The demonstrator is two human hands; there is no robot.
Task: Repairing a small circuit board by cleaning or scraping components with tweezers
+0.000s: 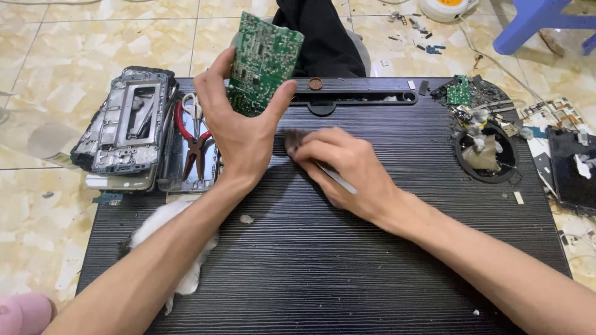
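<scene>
Pliers (195, 146) lie in a tray (186, 180); left hand (239, 127) grips circuit board (262, 62), right hand (338, 164) pinches brush (297, 141)

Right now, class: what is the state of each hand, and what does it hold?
Left hand: closed on a green circuit board, held upright.
Right hand: closed on a small brush, bristles against the black table.

Your work surface is a black ribbed table (323, 260) standing on a cream tiled floor (62, 37). At its left edge you have a stack of grey metal device frames (124, 121), with red-handled pliers (194, 146) lying just beside it. A white cotton wad (180, 248) sits at the near left. A black slotted bar (354, 96) runs along the far edge. At far right lie a round black part (487, 152) and a small green board (459, 91).
</scene>
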